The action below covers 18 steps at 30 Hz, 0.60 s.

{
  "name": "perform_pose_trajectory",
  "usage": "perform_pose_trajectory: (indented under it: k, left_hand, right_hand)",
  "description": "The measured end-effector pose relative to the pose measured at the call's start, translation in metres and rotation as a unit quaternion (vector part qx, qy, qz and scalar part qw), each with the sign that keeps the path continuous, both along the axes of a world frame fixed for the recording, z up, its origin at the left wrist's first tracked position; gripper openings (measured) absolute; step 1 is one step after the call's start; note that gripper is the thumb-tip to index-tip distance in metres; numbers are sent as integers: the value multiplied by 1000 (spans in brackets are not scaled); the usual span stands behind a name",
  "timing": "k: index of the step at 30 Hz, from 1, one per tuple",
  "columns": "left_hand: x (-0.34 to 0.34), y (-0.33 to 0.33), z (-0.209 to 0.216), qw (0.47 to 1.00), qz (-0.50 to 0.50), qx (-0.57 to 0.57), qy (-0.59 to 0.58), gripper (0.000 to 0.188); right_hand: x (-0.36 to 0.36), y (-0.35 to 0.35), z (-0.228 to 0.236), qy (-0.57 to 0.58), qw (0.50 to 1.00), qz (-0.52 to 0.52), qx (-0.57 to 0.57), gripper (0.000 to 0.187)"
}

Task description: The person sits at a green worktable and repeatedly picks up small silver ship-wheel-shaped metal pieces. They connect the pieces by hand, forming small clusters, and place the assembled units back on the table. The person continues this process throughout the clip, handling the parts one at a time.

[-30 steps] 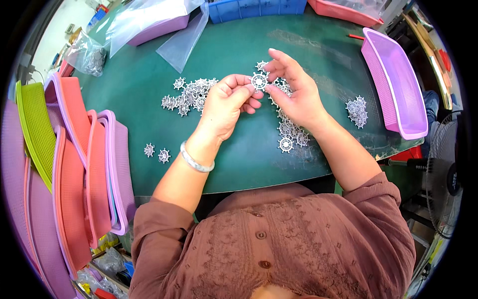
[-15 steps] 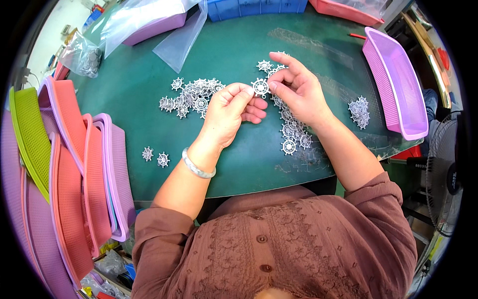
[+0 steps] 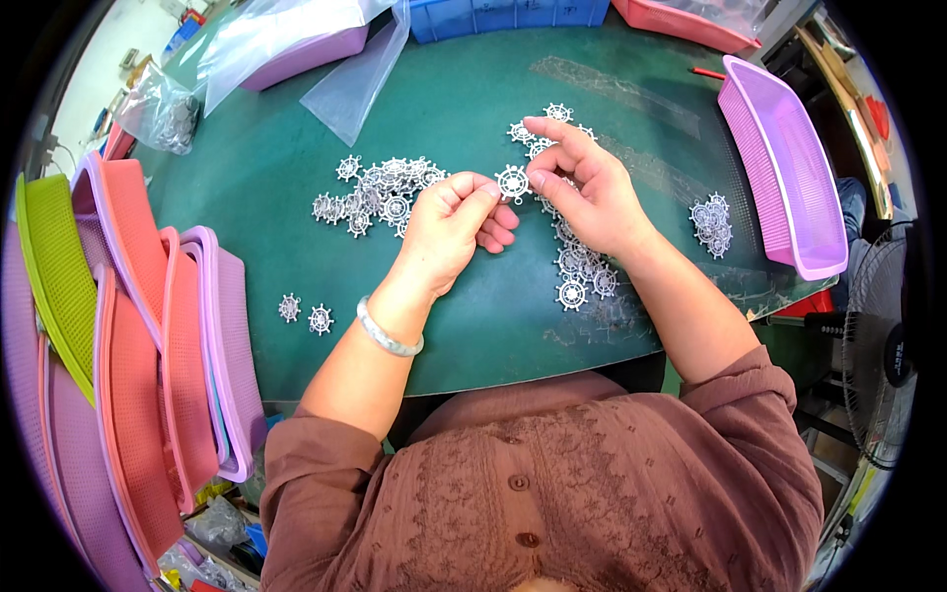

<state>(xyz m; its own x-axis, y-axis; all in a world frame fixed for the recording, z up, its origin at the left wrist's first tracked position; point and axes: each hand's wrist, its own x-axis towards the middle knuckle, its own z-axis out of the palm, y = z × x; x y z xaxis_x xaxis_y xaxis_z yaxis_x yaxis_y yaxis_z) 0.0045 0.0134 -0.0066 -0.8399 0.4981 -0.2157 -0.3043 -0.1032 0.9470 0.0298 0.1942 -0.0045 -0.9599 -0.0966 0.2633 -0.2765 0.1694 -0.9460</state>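
Note:
A silver ship's-wheel charm (image 3: pixel 513 184) is held up between my two hands over the table. My left hand (image 3: pixel 449 227) pinches its left edge between thumb and forefinger, the other fingers curled below. At the opposite edge, the thumb and a fingertip of my right hand (image 3: pixel 592 192) close on the charm, while the forefinger stays raised. Beside my left hand lies a heap of similar charms (image 3: pixel 370 192). More charms (image 3: pixel 582 268) spread under and below my right hand, which hides part of them. Two loose charms (image 3: pixel 320 319) rest at the lower left.
A small charm pile (image 3: pixel 710 225) sits near a purple basket (image 3: pixel 789 168) on the right. Stacked coloured baskets (image 3: pixel 133 395) crowd the left edge. Clear plastic bags (image 3: pixel 345 99), a blue crate (image 3: pixel 508 18) and a pink basket (image 3: pixel 691 28) line the far side. A fan (image 3: pixel 878 345) stands at right.
Both hands and the held charm have come slightly lower, uncovering more charms beyond my right hand. The pinch on the charm stays the same.

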Motion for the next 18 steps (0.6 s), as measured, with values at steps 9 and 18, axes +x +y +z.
perform_pose_trajectory:
  k: [9,18]
  left_hand:
    - [2,0,1,999,4,-16,45,15]
    - [3,-1,2,996,22,-45,79,13]
  right_hand:
    - [0,1,0,63,996,-19,55,41]
    - [1,0,1,77,995,-18,55,42]
